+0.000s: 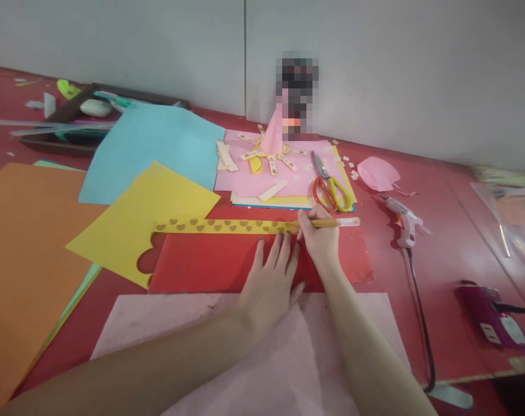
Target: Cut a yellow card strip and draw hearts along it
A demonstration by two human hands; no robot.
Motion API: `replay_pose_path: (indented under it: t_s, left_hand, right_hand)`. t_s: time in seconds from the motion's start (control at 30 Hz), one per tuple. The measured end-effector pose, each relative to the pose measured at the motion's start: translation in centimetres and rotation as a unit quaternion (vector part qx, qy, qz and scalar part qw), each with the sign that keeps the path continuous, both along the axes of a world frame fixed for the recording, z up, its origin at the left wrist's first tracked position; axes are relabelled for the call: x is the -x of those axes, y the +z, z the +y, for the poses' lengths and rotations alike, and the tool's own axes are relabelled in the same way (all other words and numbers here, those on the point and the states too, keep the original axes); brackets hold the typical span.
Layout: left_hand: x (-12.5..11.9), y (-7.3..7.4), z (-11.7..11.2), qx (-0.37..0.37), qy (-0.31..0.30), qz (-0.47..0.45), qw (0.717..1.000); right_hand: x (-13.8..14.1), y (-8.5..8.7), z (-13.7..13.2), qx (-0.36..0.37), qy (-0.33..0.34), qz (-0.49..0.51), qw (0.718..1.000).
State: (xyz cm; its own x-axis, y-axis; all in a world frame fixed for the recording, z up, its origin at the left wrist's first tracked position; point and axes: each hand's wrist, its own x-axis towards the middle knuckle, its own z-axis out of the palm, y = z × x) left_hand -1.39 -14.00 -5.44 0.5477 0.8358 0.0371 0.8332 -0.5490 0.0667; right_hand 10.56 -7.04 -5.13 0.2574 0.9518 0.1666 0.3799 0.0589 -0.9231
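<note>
My left hand (271,277) lies flat with fingers spread on a red paper sheet (210,263), its fingertips against a yellow ruler with heart marks (219,226). My right hand (318,234) is closed round an orange pen (338,222), whose tip meets the ruler's right end. The ruler lies along the red sheet's far edge. A pale pink sheet (167,329) lies under my forearms, near me.
Yellow (136,214), blue (153,144) and orange (23,248) sheets lie to the left. Behind are a pink sheet with a pink cone and star strips (271,147), scissors (329,188), a pink paper piece (377,173), a glue gun (403,222) with cord, a purple power strip (490,315) and a dark tray (75,124).
</note>
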Motion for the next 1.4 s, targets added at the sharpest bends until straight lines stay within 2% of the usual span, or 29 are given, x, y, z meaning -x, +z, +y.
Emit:
replay_pose_path:
  t_s: [0.27,0.43,0.9,1.17,1.4]
  left_hand:
    - [-0.02,0.09,0.06,0.001,0.002,0.001,1.0]
    - [-0.06,0.19,0.05,0.001,0.003,0.003,1.0]
    - [-0.02,-0.02,0.01,0.005,0.002,-0.001,1.0]
    - [0.01,0.12,0.05,0.009,0.001,-0.001,1.0]
    - [-0.01,-0.01,-0.03,0.009,0.001,-0.002,1.0]
  right_hand:
    - [-0.08,-0.14,0.11,0.002,-0.013,0.002,1.0]
    - [-0.23,-0.6,0.19,-0.012,-0.016,0.047,0.999]
    - [-0.16,-0.1,0.07,0.011,-0.016,-0.014,1.0]
    - [-0.18,-0.24,0.1,-0.001,-0.017,0.03,0.999]
    - [-0.01,0.01,-0.02,0.002,-0.02,0.001,1.0]
